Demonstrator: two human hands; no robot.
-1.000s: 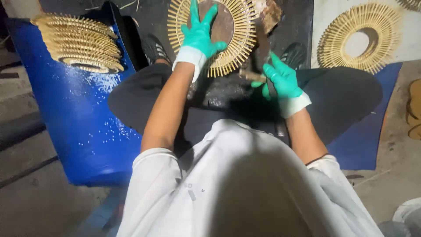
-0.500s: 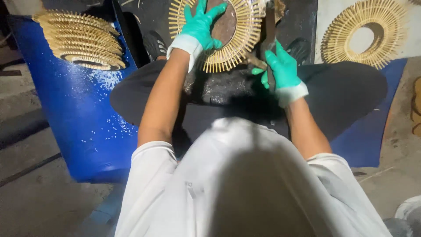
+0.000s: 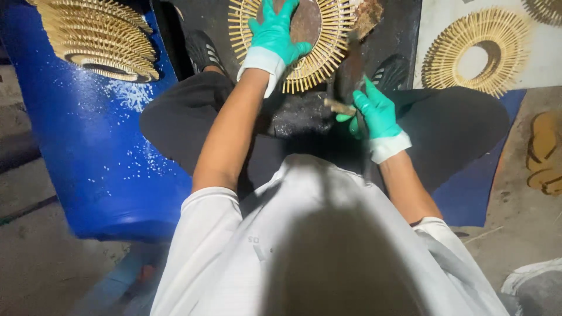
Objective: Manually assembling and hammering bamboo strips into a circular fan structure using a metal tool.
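Lowered slightly, right hand (image 3: 374,114) grips the rusty blade (image 3: 354,64); left hand (image 3: 275,35) fingers still press the ring (image 3: 328,52)

Centre: round sunburst frame of pale bamboo sticks (image 3: 319,55), lying before the knees, under the green-gloved left hand (image 3: 274,34).
Right of it: green-gloved right hand (image 3: 374,111) gripping a rusty flat-bladed tool (image 3: 357,58).
Far left: stack of bamboo sunburst frames (image 3: 99,38) on a blue plastic sheet (image 3: 88,146).
Far right: second bamboo sunburst frame (image 3: 474,50).

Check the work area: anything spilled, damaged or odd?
White specks lie scattered over the blue sheet below the ring stack, like spilled debris. The blade in the right hand looks rusty. The ring under the left hand looks intact.
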